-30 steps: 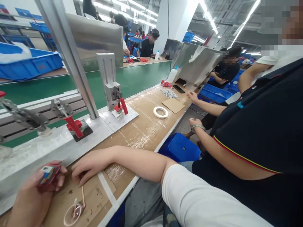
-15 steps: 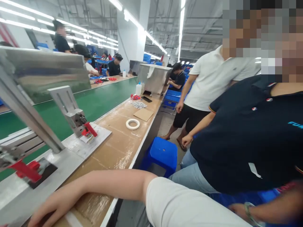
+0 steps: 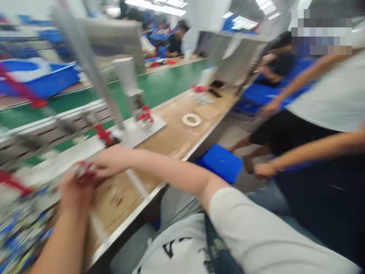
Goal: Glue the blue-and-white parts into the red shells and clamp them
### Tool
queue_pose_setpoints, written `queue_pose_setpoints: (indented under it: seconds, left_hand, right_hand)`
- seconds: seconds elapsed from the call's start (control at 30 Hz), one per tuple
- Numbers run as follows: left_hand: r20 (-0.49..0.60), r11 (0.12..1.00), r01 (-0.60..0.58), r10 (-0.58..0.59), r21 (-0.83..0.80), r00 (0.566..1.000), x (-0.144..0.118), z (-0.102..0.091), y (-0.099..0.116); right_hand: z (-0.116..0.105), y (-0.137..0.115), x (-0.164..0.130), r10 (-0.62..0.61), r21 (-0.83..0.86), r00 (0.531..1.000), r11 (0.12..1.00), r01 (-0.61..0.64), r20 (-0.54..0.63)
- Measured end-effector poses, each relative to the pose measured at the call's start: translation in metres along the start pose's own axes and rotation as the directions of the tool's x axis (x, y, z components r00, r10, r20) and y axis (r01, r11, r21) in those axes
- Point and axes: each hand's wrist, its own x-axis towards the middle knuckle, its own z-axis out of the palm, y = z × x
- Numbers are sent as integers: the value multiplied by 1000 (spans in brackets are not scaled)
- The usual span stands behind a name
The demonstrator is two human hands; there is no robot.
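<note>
A long factory line runs away from me, a green conveyor belt [image 3: 168, 82] on one side and a brown, cardboard-covered workbench [image 3: 173, 137] on the other, all smeared by motion blur. My hands meet over the near end of the bench. My left hand [image 3: 74, 190] rises from the lower left and my right hand [image 3: 110, 161] reaches across from the right, and the fingers of both close together on a small red piece [image 3: 85, 172] held just above the cardboard. The blur hides its shape; I can only make out red with a pale patch, and I cannot tell which hand bears the weight.

Past my hands stands a bright metal fixture plate [image 3: 137, 131] with a slanted aluminium post [image 3: 85, 64] and a red-handled toggle clamp [image 3: 146, 114], hard and shiny against the matte board. Farther along the bench lies a flat white ring of tape [image 3: 191, 120]. A blue plastic stool [image 3: 221, 163] sits on the floor just beside the bench edge. To my right a co-worker's forearm [image 3: 310, 152] stretches out level, its fist closed near a dark shirt. A blue crate [image 3: 42, 78] sits beyond the belt.
</note>
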Motion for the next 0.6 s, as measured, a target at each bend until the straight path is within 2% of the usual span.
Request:
queue_pose_setpoints:
  seconds: [0.03,0.07,0.1,0.17,0.2,0.27,0.33,0.4,0.47,0.5,0.57,0.6]
  left_hand:
    - [-109,995,97,-101,-39,989,-26,-21,-12]
    - [-223,974,174,-204,-148,953,-47,-37,-22]
    - [-312,930,212,-306,-301,900,-63,-47,-29]
    - [-369,787,189,-468,-587,803,-80,-54,-40]
    - [-351,721,174,-516,-671,781,-82,-53,-44]
    - [-310,672,178,-539,-719,784,-79,-48,-48]
    - [-298,657,168,-536,-735,790,-75,-46,-49]
    - [-294,626,155,-552,-764,780,-74,-48,-49]
    - [-265,557,148,-592,-817,761,-77,-51,-48]
    - [-238,512,148,-612,-846,754,-79,-53,-47]
    - [-175,424,152,-636,-893,751,-82,-55,-46]
    - [-145,390,157,-640,-907,754,-83,-55,-46]
  right_hand:
    - [7,-3,8,-35,-56,999,998,34,-18]
    - [13,-5,15,-58,-103,998,993,54,-31]
    - [18,-6,21,-69,-131,997,989,64,-33]
    - [24,-6,27,-58,-126,998,991,54,-26]
    - [26,-6,27,-50,-117,999,992,47,-20]
    - [26,3,22,-42,-96,999,995,41,-13]
    - [20,22,6,-2,-87,1000,996,0,-31]
    - [10,47,-20,110,-93,990,989,-119,-88]
    - [-2,69,-44,256,-77,947,958,-275,-195]
    - [-7,77,-51,284,-39,925,952,-303,-252]
    - [-10,84,-51,250,74,915,968,-238,-317]
    - [-8,82,-45,199,119,915,979,-167,-352]
